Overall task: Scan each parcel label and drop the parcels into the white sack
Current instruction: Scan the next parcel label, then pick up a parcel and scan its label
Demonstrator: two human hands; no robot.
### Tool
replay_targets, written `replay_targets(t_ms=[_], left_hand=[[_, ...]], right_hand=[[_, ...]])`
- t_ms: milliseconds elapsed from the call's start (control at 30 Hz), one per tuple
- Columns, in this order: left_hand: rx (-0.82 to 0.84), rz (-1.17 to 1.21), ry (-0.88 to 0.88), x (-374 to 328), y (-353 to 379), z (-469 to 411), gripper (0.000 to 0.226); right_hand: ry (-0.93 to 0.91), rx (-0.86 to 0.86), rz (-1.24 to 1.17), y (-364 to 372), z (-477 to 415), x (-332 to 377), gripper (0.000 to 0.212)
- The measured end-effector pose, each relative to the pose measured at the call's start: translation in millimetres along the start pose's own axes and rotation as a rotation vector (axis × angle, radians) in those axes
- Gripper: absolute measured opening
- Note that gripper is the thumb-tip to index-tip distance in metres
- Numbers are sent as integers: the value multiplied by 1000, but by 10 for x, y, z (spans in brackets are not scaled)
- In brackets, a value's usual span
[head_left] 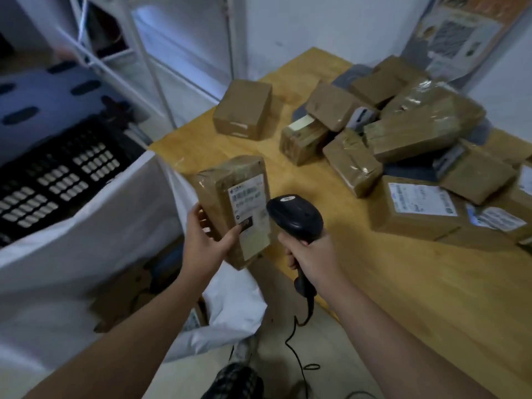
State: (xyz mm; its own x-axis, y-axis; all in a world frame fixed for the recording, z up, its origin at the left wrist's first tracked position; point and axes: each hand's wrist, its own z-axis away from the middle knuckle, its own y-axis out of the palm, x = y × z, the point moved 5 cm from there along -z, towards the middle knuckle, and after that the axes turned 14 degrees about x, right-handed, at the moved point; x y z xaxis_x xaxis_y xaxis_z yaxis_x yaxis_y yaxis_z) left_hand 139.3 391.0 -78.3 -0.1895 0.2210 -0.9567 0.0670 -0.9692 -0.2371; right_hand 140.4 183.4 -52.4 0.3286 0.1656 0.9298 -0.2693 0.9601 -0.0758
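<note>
Above the white sack, left hand grips parcel beside right hand's scanner.

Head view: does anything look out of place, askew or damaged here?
Nothing looks damaged or spilled. The parcel heap on the wooden table is jumbled, several boxes tilted on one another. The left hand grips the held parcel with its thumb overlapping the shipping label near the barcode scanner.

Both forearms bare, extended forward. Left grip curled round parcel, thumb on front face. Right grip wrapped round scanner handle.
</note>
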Motion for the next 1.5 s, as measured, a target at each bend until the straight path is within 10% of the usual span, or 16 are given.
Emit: replay_targets(t_ms=[300, 600, 933, 1233, 1500], left_hand=[[-283, -285, -175, 906, -1195, 248, 81], [244, -1139, -437, 1857, -1301, -513, 98], [452, -1099, -659, 2748, -938, -824, 86], [479, -1238, -403, 2221, -1041, -525, 37], [395, -1285, 187, 633, -651, -430, 29]], right_hand=[[177, 76, 64, 866, -243, -544, 28], [286, 153, 201, 1602, -775, -842, 25], [331, 84, 304, 1741, -947, -1287, 21], [303, 9, 275, 1592, -811, -1145, 14], [256, -147, 168, 1108, -497, -642, 25]])
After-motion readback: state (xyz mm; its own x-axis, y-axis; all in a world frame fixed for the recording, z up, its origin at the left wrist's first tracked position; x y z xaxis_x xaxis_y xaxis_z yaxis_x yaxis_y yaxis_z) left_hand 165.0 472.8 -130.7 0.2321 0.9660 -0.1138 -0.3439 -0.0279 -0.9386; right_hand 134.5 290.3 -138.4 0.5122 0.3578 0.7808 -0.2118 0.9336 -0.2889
